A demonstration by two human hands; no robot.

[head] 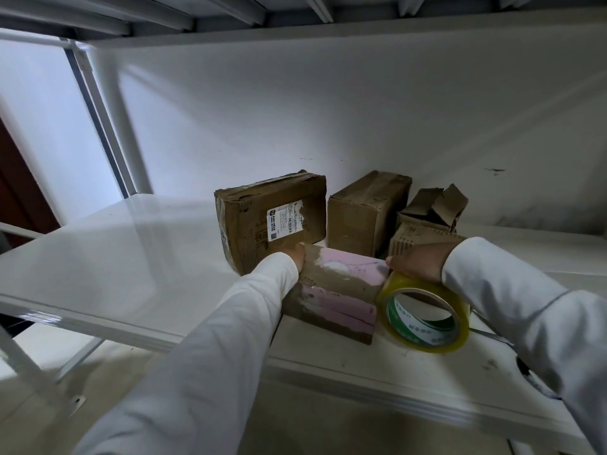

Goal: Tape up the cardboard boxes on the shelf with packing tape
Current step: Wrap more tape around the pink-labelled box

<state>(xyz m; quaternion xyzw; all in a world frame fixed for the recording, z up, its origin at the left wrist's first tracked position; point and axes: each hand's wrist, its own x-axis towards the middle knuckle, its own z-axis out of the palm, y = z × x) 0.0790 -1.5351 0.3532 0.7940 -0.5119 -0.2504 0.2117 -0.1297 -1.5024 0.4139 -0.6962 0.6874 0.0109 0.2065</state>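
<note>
Crowding behind the pink-patched box (335, 297): three cardboard boxes (368, 211).

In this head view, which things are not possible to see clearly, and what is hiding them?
- Left hand: fingers hidden behind the pink-patched box and its own sleeve.
- Right hand: fingertips hidden behind the hand itself; its hold on the tape roll is unclear.
- Label on the labelled box: print too small to read.
- Torn box: lower part covered by the right hand.

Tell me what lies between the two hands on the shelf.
In the head view, the pink-patched box lies between the left hand and right hand; the tape roll sits just below the right hand.
</note>
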